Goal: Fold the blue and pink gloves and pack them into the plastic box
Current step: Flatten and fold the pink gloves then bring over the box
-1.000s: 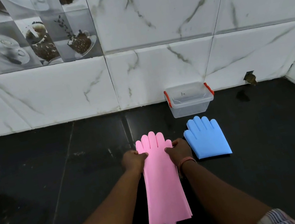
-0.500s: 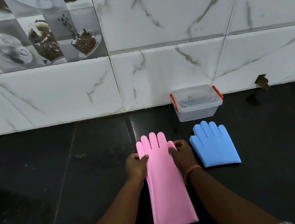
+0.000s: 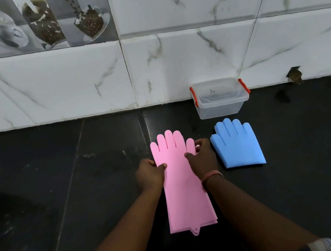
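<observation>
Pink glove (image 3: pixel 182 180) lay flat on the black counter (image 3: pixel 60 188), both edges pinched: left hand (image 3: pixel 150 175) unchanged, right hand (image 3: pixel 202 159) had crept up toward the fingers. Fold looked imminent. Blue glove (image 3: pixel 239 145) sat folded nearby; box (image 3: pixel 219 99) still lidded.

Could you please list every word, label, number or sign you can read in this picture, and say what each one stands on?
A small dark handwritten mark on the far wall of the clear plastic box: it looks like two characters, but is too small and blurred to read for certain.
Pink glove: no text visible.
Blue glove: no text visible.
Picture tiles on the wall: coffee cups and beans only, no lettering visible.
</observation>
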